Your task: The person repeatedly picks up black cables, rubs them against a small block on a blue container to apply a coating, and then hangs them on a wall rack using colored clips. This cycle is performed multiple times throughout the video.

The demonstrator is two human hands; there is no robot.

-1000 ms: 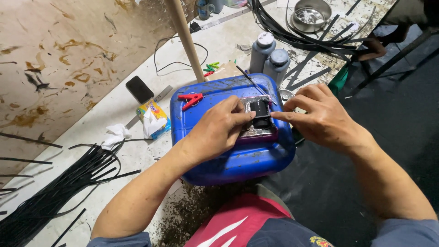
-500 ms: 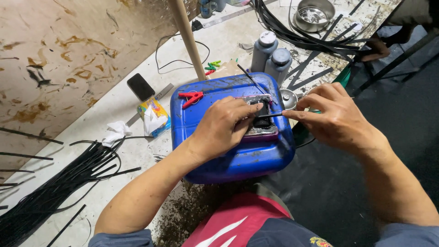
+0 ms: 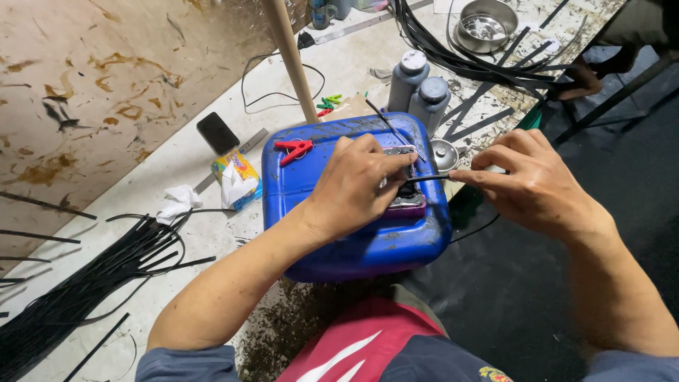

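The left hand (image 3: 357,185) lies palm down on top of a blue plastic jerrycan (image 3: 339,233) laid flat, its fingers pinched around one end of a thin black strip (image 3: 424,178). The right hand (image 3: 527,185) grips the other end of that strip between thumb and forefinger, so the strip runs level between the two hands. Under the left fingertips sits a small dark flat block with a purplish edge (image 3: 404,201), resting on the jerrycan's upper face; what it is cannot be told. A red plastic spring clamp (image 3: 293,148) lies on the jerrycan near its far left corner, and a thin black rod (image 3: 387,124) slants across the far edge.

Just beyond the jerrycan stand two grey squeeze bottles with round caps (image 3: 417,88), close together, with a small shiny metal cup (image 3: 444,154) beside them. The jerrycan rests on a pale, stained tabletop (image 3: 212,233). To its left lie a yellow and blue tissue packet (image 3: 237,180), a crumpled white tissue (image 3: 177,201) and a black phone (image 3: 217,132). A large bundle of long black strips (image 3: 78,297) spreads over the near left of the tabletop. A wooden pole (image 3: 290,60) rises behind the jerrycan, and a steel bowl (image 3: 486,27) sits at the far end among more black strips.
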